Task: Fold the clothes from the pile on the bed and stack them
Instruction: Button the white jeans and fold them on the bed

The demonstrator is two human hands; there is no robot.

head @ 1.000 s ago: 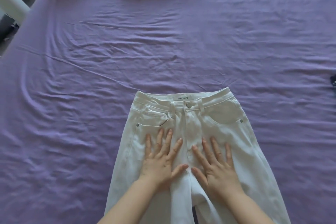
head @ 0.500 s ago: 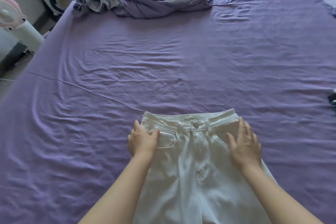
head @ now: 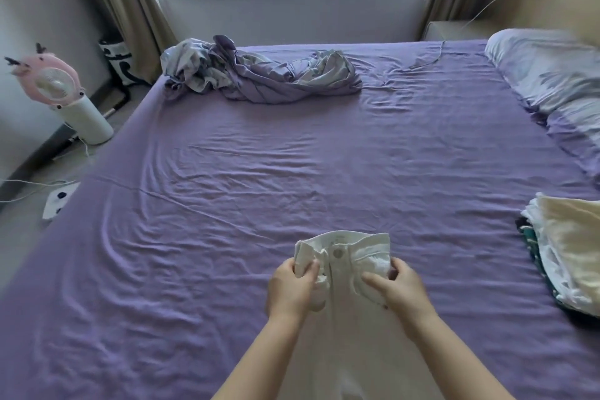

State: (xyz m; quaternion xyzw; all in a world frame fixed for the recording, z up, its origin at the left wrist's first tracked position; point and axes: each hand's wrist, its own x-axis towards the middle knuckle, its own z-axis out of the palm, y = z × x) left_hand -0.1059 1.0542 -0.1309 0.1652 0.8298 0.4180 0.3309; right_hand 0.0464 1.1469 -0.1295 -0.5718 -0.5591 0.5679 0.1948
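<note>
Head view: my left hand (head: 292, 289) and right hand (head: 401, 291) each have a grip clenched on the white jeans (head: 344, 269) waistband, at the near middle of the purple bed (head: 292, 172).

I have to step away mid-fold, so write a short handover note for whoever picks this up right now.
Left hand grips the waistband of the white denim trousers on its side; right hand grips the other side. The waist is bunched between them, legs trailing toward the person.
Stack of folded cream and white clothes sits at the right edge of the purple bed sheet.
Crumpled lilac-grey fabric heap lies at the far side.
Done: some items stacked. Left: fold the trousers, add them to the stack.
</note>
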